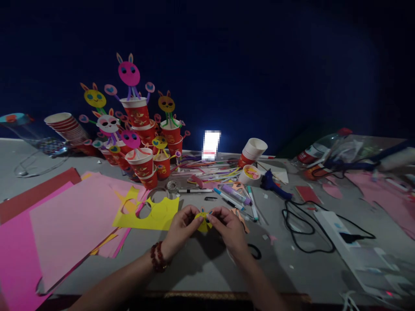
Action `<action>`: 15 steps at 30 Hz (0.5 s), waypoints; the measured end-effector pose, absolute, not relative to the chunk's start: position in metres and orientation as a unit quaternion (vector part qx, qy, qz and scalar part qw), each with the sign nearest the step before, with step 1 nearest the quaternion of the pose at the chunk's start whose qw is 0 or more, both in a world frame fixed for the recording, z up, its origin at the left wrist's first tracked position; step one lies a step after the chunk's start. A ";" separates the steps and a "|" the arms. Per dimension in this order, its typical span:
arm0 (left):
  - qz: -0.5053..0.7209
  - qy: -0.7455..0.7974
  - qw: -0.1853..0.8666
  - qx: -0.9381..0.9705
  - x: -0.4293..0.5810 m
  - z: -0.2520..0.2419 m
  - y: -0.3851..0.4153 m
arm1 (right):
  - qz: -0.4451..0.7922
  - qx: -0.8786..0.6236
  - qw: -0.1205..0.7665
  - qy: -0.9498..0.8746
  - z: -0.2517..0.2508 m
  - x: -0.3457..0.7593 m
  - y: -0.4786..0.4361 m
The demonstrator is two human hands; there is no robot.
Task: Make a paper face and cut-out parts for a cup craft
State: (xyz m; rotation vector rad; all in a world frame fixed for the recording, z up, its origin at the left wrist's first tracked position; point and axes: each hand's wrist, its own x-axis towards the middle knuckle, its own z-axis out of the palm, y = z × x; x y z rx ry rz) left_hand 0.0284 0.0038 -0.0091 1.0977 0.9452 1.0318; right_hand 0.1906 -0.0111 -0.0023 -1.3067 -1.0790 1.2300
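Observation:
A small round yellow paper face with ears on top is held over the table, in front of my body. My left hand pinches its left side, with a red bead bracelet on that wrist. On the other side, the fingers of my right hand are closed on its right edge near an ear. Just left of my hands lies a yellow sheet with round holes cut in it. Dark scissor handles show partly beneath my right forearm.
Red paper cups with paper animal figures stand at back left. Pink sheets cover the left side. Markers, a blue glue gun, its black cable and a white power strip lie to the right. A lit screen stands behind.

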 end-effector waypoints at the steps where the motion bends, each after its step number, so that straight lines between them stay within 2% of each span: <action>1: 0.452 0.412 0.630 0.479 0.028 -0.009 0.004 | 0.509 -0.541 0.503 -0.441 -0.002 0.190 -0.011; 15: 0.455 0.414 0.629 0.476 0.029 -0.010 0.003 | 0.560 -0.529 0.521 -0.367 0.001 0.184 -0.012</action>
